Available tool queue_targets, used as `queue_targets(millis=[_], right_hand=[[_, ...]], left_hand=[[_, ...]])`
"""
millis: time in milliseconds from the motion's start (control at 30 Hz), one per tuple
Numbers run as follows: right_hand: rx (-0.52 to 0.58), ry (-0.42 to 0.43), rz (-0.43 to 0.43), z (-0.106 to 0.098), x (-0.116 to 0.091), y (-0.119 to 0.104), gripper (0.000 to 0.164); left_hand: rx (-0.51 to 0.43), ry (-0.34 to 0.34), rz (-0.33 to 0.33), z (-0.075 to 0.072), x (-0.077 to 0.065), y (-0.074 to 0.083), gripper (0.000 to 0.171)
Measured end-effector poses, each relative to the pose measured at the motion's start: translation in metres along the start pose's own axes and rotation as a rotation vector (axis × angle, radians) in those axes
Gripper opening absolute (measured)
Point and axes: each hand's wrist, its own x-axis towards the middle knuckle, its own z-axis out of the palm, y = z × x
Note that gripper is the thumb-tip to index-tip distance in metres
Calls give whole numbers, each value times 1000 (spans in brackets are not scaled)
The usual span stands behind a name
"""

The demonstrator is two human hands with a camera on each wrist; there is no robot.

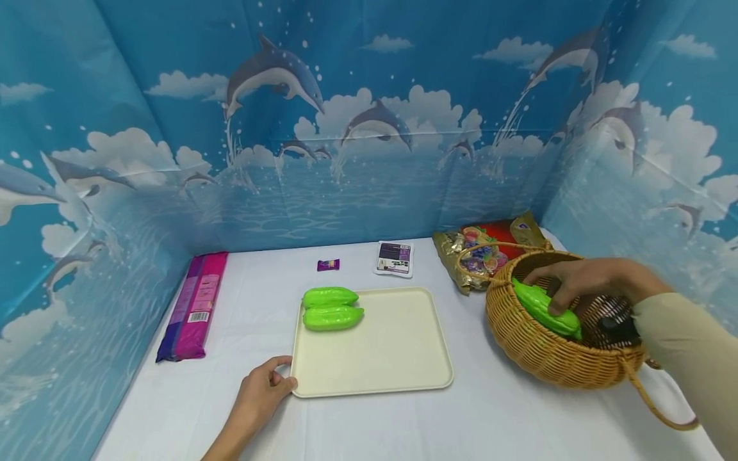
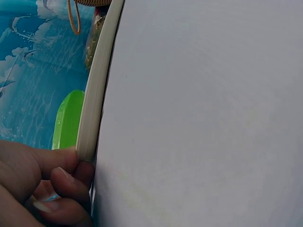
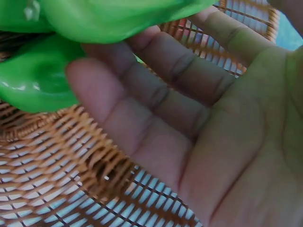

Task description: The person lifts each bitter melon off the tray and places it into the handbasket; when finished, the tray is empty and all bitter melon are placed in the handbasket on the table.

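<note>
My left hand pinches the near left corner of a cream tray, with finger and thumb at its rim in the left wrist view. Two glossy green peppers lie side by side on the tray's far left part. Over at the right, my right hand reaches into a wicker basket. It grips another green pepper, thumb on the near side and fingers on the far side. In the right wrist view the fingers curl under this pepper, and a further green pepper shows beneath it.
A long pink and purple packet lies at the left. Behind the tray are a small purple wrapper and a white-and-purple sachet. A gold and red candy bag sits behind the basket, whose loose handle hangs toward the front right.
</note>
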Motion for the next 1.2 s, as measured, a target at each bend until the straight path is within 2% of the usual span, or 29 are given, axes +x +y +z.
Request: queue_targets(millis=[200, 800, 1033, 1200], right_hand=[[63, 4, 29, 4, 7, -1, 89], [10, 2, 21, 8, 10, 0, 93], [11, -16, -30, -1, -2, -6, 81], [-48, 59, -97, -8, -22, -16, 71]], left_hand=[[7, 6, 10, -1, 1, 0, 45], [-1, 4, 1, 0, 2, 0, 44], [-6, -1, -2, 1, 3, -2, 45], [-13, -4, -1, 0, 2, -2, 44]])
